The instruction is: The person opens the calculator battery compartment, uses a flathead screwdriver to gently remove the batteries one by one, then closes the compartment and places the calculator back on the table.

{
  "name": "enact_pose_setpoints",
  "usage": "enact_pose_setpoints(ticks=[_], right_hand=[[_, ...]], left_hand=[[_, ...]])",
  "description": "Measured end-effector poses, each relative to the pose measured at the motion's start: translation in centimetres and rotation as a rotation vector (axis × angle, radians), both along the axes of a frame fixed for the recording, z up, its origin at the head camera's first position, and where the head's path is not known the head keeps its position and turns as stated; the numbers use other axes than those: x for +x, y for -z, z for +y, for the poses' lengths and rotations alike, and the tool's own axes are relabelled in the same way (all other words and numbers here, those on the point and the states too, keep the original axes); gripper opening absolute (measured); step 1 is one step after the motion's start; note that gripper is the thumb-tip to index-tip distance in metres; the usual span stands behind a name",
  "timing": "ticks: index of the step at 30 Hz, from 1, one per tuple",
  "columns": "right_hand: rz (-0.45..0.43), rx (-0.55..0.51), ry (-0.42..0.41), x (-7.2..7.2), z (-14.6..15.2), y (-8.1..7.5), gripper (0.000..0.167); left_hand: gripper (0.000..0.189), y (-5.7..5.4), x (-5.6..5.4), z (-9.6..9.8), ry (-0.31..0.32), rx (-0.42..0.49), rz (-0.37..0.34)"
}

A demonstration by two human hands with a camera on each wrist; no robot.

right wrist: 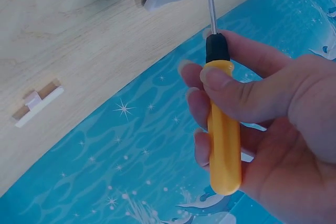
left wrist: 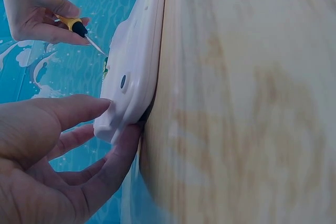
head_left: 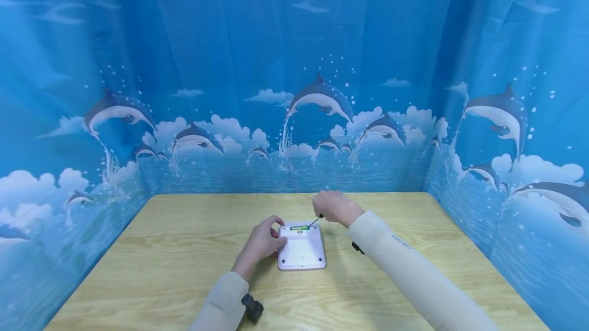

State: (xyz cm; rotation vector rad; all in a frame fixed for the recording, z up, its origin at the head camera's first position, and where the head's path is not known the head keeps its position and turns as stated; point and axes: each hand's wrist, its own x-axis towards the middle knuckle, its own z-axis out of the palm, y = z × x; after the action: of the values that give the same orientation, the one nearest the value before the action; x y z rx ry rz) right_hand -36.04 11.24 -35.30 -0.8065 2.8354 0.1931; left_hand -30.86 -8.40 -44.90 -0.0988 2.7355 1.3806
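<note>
A flat, pinkish-white square device [head_left: 302,250] lies on the table with its underside up, small dark round feet or screws near its corners. In its open slot sits a green battery [head_left: 299,227]. My left hand [head_left: 262,240] pinches the device's left edge, thumb on top and fingers at the side and beneath, as the left wrist view shows. A screwdriver [right wrist: 224,129] with a yellow handle and black collar is gripped in my right hand [head_left: 337,207]. Its metal shaft slants down to the battery's right end; whether the tip touches the battery or the slot is too small to tell.
A small white battery cover [right wrist: 41,106] with a tab lies on the wooden table [head_left: 184,249], apart from the device, in the right wrist view. Blue dolphin-print curtains [head_left: 276,39] stand behind and at both sides of the table.
</note>
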Motion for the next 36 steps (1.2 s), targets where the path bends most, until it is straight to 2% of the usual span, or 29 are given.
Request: enact_pose_setpoints(ticks=[17, 36], right_hand=[[-0.061, -0.078, 0.043, 0.0, 1.2, 0.6, 0.03], [-0.113, -0.178, 0.054, -0.3, 2.2, 1.2, 0.039]], left_hand=[[0.04, 0.4, -0.2, -0.1, 0.017, -0.004, 0.014], [0.039, 0.2, 0.0, -0.1, 0.017, -0.003, 0.026]])
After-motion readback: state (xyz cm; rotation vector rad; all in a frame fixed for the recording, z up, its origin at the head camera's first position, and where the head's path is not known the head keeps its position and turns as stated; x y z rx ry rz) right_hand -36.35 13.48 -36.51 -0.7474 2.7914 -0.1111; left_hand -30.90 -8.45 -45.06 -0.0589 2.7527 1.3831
